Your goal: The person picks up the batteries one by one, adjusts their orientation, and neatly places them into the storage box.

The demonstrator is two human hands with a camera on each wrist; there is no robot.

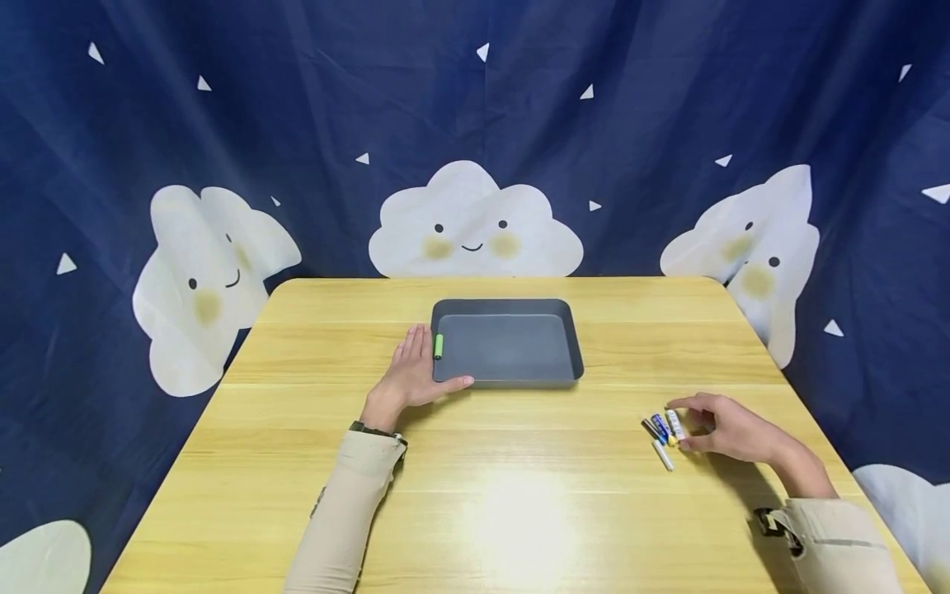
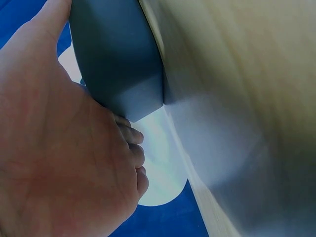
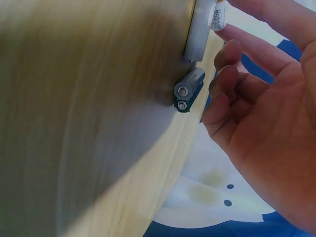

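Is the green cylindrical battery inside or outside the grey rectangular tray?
In: the green battery lies inside the grey tray, along its left wall.

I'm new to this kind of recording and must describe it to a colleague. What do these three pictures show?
No machine here: these are a person's own bare hands. The widest picture comes from a camera worn on the head, looking forward and down; the other two come from cameras on the left and right wrists. On the wooden table stands a dark tray with a green battery inside. The left hand rests against the tray's left side, thumb at its front edge. The right hand appears to pinch a white battery between thumb and finger, with other batteries close beside it.
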